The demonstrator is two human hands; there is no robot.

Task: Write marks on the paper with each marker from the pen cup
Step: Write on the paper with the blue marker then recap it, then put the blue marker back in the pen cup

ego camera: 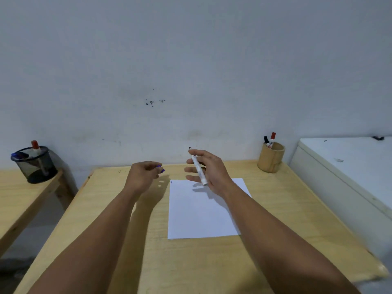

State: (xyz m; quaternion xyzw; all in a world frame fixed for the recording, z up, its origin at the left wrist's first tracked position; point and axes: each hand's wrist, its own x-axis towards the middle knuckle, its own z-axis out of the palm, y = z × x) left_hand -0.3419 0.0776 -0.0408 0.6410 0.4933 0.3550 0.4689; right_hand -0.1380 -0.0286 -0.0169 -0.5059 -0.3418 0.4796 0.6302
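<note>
Paper on the bench bears one small blue mark. Right hand grips an uncapped marker; left hand pinches its purple cap. Two markers wait in the cup, likely still unused.

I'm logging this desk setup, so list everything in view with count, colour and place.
paper: 1, white, centre of the table, small blue mark at its far left corner
table: 1, light wood, against the wall
pen cup: 1, tan, far right of the table
markers in the pen cup: 2, one red-capped, one black-capped
uncapped marker: 1, white barrel, in the right hand above the paper
marker cap: 1, blue, in the left fingertips
mesh cup: 1, black, on the side table at left, holding a red-capped and a blue item
side table: 1, light wood
white cabinet: 1, right
left hand: 1
right hand: 1
</note>
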